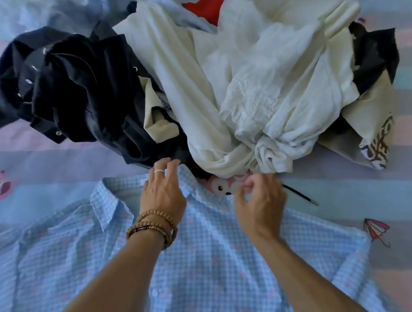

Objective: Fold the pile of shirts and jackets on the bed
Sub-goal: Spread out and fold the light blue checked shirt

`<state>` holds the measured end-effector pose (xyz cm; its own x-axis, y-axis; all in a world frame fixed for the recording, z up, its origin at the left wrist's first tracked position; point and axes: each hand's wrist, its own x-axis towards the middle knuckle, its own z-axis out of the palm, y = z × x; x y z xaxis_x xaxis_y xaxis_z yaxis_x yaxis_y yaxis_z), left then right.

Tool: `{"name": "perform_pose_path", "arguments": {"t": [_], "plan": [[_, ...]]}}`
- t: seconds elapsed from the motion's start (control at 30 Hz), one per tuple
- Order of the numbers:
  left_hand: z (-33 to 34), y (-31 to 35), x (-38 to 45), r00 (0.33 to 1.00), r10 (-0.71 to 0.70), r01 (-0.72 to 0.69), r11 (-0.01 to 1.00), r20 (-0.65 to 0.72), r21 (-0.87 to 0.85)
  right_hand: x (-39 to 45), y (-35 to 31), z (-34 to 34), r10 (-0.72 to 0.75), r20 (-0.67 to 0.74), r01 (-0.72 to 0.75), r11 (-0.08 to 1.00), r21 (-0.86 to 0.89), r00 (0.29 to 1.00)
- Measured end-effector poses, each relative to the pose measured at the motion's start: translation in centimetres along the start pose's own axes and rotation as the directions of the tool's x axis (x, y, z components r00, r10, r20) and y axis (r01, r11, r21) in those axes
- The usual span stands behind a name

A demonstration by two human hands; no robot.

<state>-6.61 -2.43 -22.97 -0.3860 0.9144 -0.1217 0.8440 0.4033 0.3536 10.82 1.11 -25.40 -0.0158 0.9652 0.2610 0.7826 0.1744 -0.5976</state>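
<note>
1. A blue checked shirt [211, 270] lies spread flat on the bed [406, 195] in front of the person, front side up with its buttons showing. Its collar [110, 202] points away from the person toward the pile, so the long axis runs from the near edge of the view up to the collar. One sleeve spreads off to the left and the other shoulder ends at the right.
2. Beyond the collar sits the unfolded pile. On its left is a dark navy jacket [70, 96] with snaps, crumpled. In the middle and right are cream and white shirts [255, 81], twisted together, with a bit of red cloth [204, 9] behind them. At the far right is a beige piece with a brown pattern [376, 141]. The pile's near edge touches or just overlaps the collar area.
3. A thin dark stick [302, 196] lies on the sheet just right of the collar; I cannot tell what it is.
4. The left hand [163, 197], wearing a ring and beaded bracelets [154, 229], rests on the collar with fingers spread and nearly straight, the tips at the collar's far edge.
5. The right hand [259, 201] is at the right shoulder of the shirt, its fingers curled. The blur makes it unclear whether they pinch the fabric.
</note>
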Motion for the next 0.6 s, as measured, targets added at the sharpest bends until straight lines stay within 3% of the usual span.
{"name": "perform_pose_path", "arguments": {"t": [0.07,0.13,0.17,0.23,0.33,0.4,0.5,0.6], "plan": [[-0.9,-2.7,0.6,0.999,-0.043,0.041,0.988,0.013,0.146,0.0,-2.9,1.1,-0.276,0.240,0.250,0.959,0.134,0.931],[-1.4,-6.0,1.3,0.996,-0.092,0.084,0.959,0.017,0.270,0.8,-5.7,2.8,-0.479,0.456,0.473,0.871,0.136,0.750],[-1.6,-7.5,1.8,0.990,-0.133,0.113,0.948,0.045,0.296,1.5,-6.8,3.9,-0.504,0.536,0.551,0.830,0.083,0.677],[-2.0,-9.8,3.0,0.964,-0.209,0.146,0.934,0.165,0.326,3.1,-8.6,5.6,-0.424,0.664,0.581,0.814,-0.019,0.616],[-2.5,-10.8,5.4,0.934,-0.207,0.085,0.920,0.292,0.381,5.4,-10.0,7.0,-0.314,0.733,0.544,0.834,-0.090,0.604],[-3.0,-10.8,6.8,0.956,-0.164,0.068,0.930,0.243,0.361,6.5,-10.3,7.6,-0.334,0.710,0.554,0.827,-0.095,0.620],[-3.0,-11.0,8.1,0.981,-0.117,0.080,0.971,0.158,0.225,7.2,-9.8,8.2,-0.290,0.618,0.444,0.890,-0.107,0.731],[-2.3,-10.9,7.7,0.944,-0.132,0.070,0.976,0.301,0.206,7.1,-9.4,9.1,-0.150,0.669,0.346,0.923,-0.170,0.728]]}}
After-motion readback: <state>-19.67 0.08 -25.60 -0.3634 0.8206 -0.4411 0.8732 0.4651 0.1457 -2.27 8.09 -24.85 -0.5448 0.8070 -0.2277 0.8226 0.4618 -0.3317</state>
